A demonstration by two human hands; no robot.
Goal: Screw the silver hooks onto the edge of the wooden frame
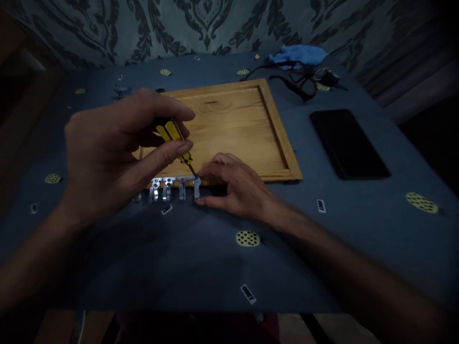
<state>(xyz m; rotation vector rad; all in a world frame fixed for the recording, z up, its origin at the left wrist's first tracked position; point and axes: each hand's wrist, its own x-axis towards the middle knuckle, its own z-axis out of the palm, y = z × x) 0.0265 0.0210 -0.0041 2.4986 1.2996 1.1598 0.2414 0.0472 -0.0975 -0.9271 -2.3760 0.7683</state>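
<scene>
My left hand [107, 148] is closed around a screwdriver [171, 134] with a yellow and black handle, pinched between thumb and fingers. Its tip points down at the top of the rightmost metal hook [197, 188]. That hook belongs to a row of silver hooks [168, 188] along the near edge of a wooden framed board [233, 124]. My right hand [240, 186] steadies this end of the row, thumb at the hook's lower end and index finger at its top by the board's edge. The left part of the board is hidden behind my left hand.
A black phone [349, 143] lies to the right of the board. Behind it are dark-framed glasses [304, 90], a blue cloth [299, 55] and a small dark object [325, 76]. Small metal pieces [122, 90] sit at the back left. A patterned dark cloth [201, 267] covers the table.
</scene>
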